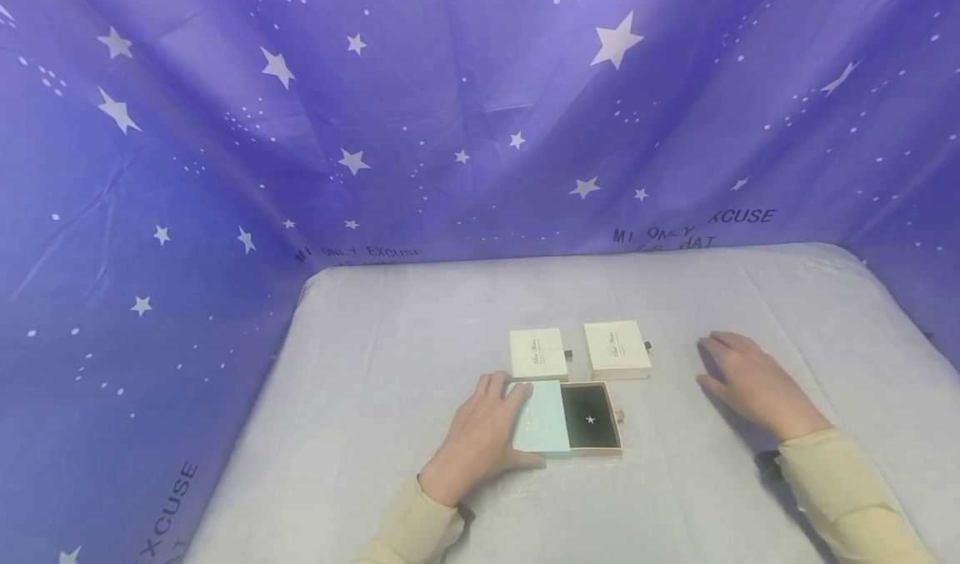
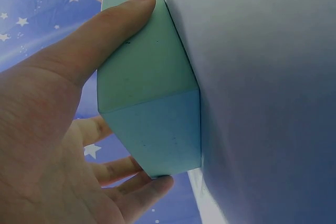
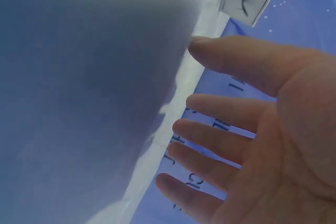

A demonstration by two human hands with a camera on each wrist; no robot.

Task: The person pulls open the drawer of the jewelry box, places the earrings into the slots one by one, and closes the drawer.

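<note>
My left hand [image 1: 483, 432] grips a mint-green drawer box [image 1: 543, 416] across its left end. In the left wrist view the thumb lies along one side of the mint box [image 2: 149, 77] and the fingers reach round the opposite side. The box's drawer [image 1: 592, 416] is slid partway out to the right, showing a black lining with a small silvery star-shaped piece [image 1: 591, 420] on it. My right hand [image 1: 761, 385] is off to the right, holding nothing, over the table. In the right wrist view its fingers are spread and relaxed.
Two cream boxes with dark script stand behind the mint box: a left one [image 1: 536, 353] right behind it, and a right one [image 1: 617, 349]. Each has a dark pull tab. A pale cloth covers the table [image 1: 405, 314]. Purple star-printed curtains [image 1: 465, 114] hang around it.
</note>
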